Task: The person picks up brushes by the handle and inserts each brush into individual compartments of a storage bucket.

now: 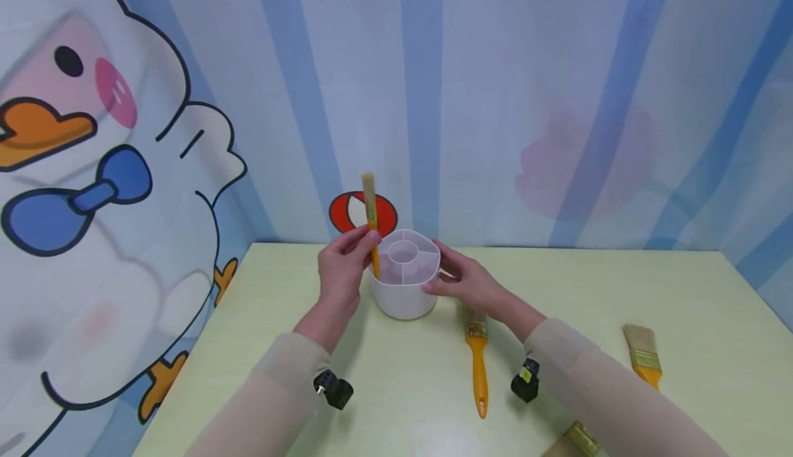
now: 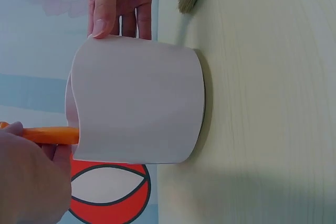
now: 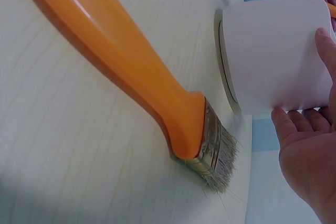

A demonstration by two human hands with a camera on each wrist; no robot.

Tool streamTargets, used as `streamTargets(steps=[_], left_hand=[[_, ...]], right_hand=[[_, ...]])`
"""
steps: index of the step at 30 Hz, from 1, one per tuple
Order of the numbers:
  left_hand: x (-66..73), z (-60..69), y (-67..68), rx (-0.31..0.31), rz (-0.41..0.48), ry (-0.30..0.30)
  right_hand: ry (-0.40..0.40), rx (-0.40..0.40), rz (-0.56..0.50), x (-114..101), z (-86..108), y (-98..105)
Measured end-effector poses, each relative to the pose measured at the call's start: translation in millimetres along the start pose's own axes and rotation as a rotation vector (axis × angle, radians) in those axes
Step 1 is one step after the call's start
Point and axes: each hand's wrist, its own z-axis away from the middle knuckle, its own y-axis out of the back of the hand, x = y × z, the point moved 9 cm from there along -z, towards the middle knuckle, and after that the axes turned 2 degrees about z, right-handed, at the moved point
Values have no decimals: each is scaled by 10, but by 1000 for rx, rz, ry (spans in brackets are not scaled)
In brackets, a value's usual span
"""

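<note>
A thin paintbrush (image 1: 370, 199) stands bristles up, pinched between the thumb and fingers of my left hand (image 1: 341, 271). Its orange handle (image 2: 55, 135) reaches down inside the rim of a white divided pen holder (image 1: 404, 302), into the left compartment. The handle's lower end is hidden by the holder's wall in the left wrist view. My right hand (image 1: 467, 281) grips the holder's right side, thumb on the front and fingers farther back. Just below that hand lies a wider paintbrush (image 1: 478, 367) with an orange handle, bristles toward the holder; it looms large in the right wrist view.
Another wide paintbrush (image 1: 646, 354) lies to the right, partly behind the right sleeve. At the front edge of view a further brush (image 1: 579, 440) shows only in part. A printed duck curtain (image 1: 483, 99) hangs behind the pale table (image 1: 396, 395).
</note>
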Motion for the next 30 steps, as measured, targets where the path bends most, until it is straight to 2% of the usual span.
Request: streamTargets(steps=[5,16,25,30], left_hand=[[17,20,16,-10,-55,-23],[27,67,43,-22,-160,-8],[101,100,-20,-32,-339,-8],[146,109,-45,-47,-402,-15]], right_hand=[[-2,8,5,-7,7,19],[-7,8,20,-25,2,16],[-9,7,29,1,-13,20],[-2,5,19,-5,-10,9]])
